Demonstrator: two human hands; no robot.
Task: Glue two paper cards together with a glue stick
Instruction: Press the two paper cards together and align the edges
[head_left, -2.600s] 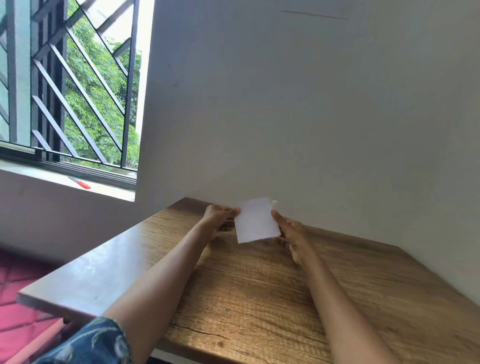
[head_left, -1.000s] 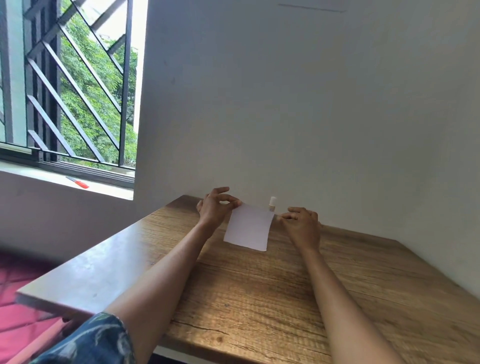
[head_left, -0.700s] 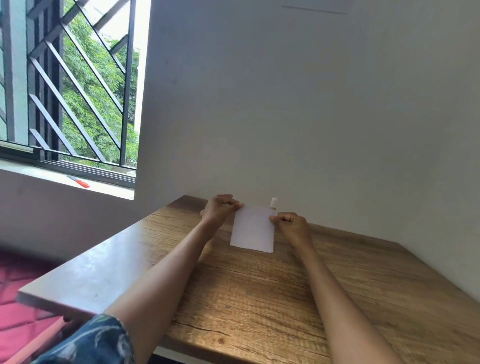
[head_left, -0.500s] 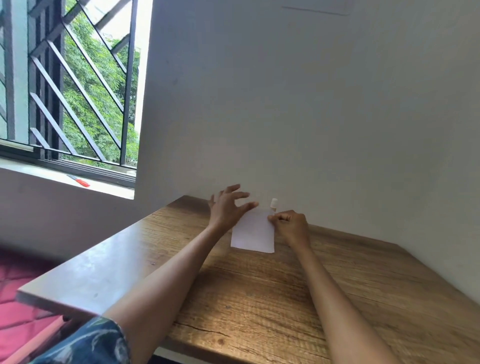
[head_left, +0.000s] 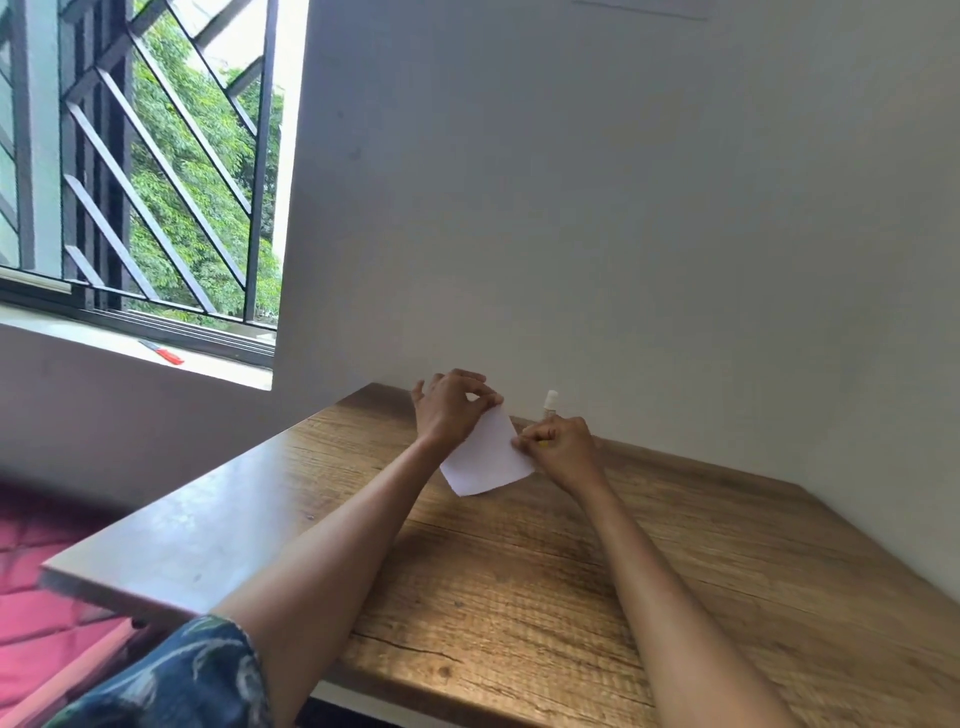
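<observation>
Head cam: now pinching the card (head_left: 487, 460) at its far corner with left hand (head_left: 451, 410), right hand (head_left: 558, 448) clamping its right edge, lifting and twisting it off the table (head_left: 519, 582). Probably lining up cards; glue stick (head_left: 549, 404) standing behind, untouched.

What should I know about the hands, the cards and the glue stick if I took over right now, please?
Left hand: pinches the top corner of the white paper card.
Right hand: pinches the card's right edge, fingers curled.
Card: tilted, on or just above the wooden table; one sheet or two stacked, cannot tell.
Glue stick: upright by the wall, behind the right hand, untouched.
Done: unclear.
Left: confirm gluing, press flat.
</observation>
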